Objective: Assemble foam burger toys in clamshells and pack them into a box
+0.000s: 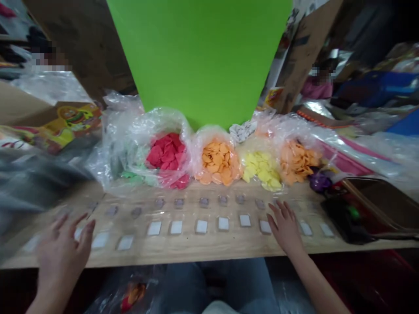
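My left hand (pixel 63 248) hovers open over the left end of a wooden bench (pixel 203 246), fingers spread above a row of small white squares (pixel 176 227). My right hand (pixel 286 226) lies open and flat on the bench near the right part of that row, fingertips by a white square (pixel 264 226). A second row of small greyish squares (pixel 204 201) runs behind. Neither hand holds anything. Behind the rows stand clear plastic bags of red discs (pixel 167 157), orange discs (pixel 218 163), yellow discs (pixel 262 169) and more orange discs (pixel 296 162).
A large green board (pixel 199 56) stands upright behind the bags. A dark tray (pixel 382 203) and a black object (pixel 347 218) sit at the right. A printed cardboard box (pixel 68 122) and crumpled plastic lie at the left. Another person (pixel 316 85) sits far right.
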Tool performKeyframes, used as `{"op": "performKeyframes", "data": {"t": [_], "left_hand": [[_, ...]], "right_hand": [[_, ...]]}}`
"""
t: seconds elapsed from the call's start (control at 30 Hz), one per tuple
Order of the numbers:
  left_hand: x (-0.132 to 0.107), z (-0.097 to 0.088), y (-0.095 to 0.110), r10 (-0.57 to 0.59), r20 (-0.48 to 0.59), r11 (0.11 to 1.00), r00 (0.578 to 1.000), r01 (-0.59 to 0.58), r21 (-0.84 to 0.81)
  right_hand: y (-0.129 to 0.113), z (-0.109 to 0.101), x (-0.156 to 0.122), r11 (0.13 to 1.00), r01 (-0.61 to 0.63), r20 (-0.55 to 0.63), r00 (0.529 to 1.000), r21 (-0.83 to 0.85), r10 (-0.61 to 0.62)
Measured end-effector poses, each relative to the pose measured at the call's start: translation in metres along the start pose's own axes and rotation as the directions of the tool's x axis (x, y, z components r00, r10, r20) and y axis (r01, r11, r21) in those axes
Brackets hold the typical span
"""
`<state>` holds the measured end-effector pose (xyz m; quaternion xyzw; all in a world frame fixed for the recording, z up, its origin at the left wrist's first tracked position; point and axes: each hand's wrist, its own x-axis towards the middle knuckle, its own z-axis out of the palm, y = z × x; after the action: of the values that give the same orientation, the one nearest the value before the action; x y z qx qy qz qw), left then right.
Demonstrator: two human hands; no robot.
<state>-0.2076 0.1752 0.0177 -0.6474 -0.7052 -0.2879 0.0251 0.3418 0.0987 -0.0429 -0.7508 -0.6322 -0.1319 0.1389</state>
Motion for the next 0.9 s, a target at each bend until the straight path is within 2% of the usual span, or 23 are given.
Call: {"op": "performKeyframes", "data": {"t": [0.07,0.13,0.23,0.3,0.37,0.43,0.5,0.57,0.63,0.73,0.83,0.9], "left_hand": [[-0.005,0.015,0.045,0.103,0.004,0.988,0.995,-0.102,-0.115],[-0.007,0.036,0.090,0.287,0.072,0.935,0.955,-0.263,-0.236],[0.003,0.069,0.148,0.449,0.119,0.854,0.885,-0.386,-0.349],[0.022,0.087,0.179,0.508,0.110,0.822,0.854,-0.443,-0.357],[0.046,0.102,0.206,0.546,0.101,0.813,0.832,-0.497,-0.305],[0.069,0.116,0.228,0.615,0.136,0.783,0.776,-0.581,-0.222],[0.088,0.131,0.242,0.698,0.233,0.713,0.677,-0.688,-0.135],[0.098,0.146,0.243,0.719,0.328,0.666,0.612,-0.743,-0.073],[0.101,0.159,0.236,0.692,0.379,0.677,0.614,-0.734,-0.047],[0.099,0.169,0.226,0.675,0.390,0.693,0.626,-0.720,-0.044],[0.096,0.170,0.231,0.692,0.392,0.668,0.606,-0.744,-0.027],[0.095,0.170,0.240,0.720,0.430,0.627,0.545,-0.776,-0.067]], "right_hand": [[-0.008,-0.001,0.011,0.991,0.093,-0.019,0.996,0.100,-0.091],[-0.021,-0.001,0.021,0.959,0.200,0.005,0.979,0.201,-0.205],[-0.052,-0.001,0.044,0.890,0.326,0.043,0.933,0.320,-0.357],[-0.079,-0.001,0.071,0.839,0.404,0.046,0.892,0.363,-0.450],[-0.104,0.002,0.111,0.800,0.485,0.051,0.844,0.354,-0.534],[-0.119,0.010,0.157,0.792,0.542,0.070,0.811,0.281,-0.581],[-0.116,0.022,0.200,0.825,0.529,0.091,0.828,0.198,-0.553],[-0.095,0.038,0.230,0.864,0.479,0.109,0.861,0.154,-0.497],[-0.064,0.053,0.242,0.897,0.423,0.130,0.890,0.128,-0.438],[-0.027,0.064,0.236,0.927,0.365,0.173,0.910,0.091,-0.376],[-0.023,0.060,0.221,0.941,0.334,0.206,0.918,0.052,-0.338],[-0.035,0.053,0.217,0.958,0.284,0.211,0.935,0.030,-0.284]]}}
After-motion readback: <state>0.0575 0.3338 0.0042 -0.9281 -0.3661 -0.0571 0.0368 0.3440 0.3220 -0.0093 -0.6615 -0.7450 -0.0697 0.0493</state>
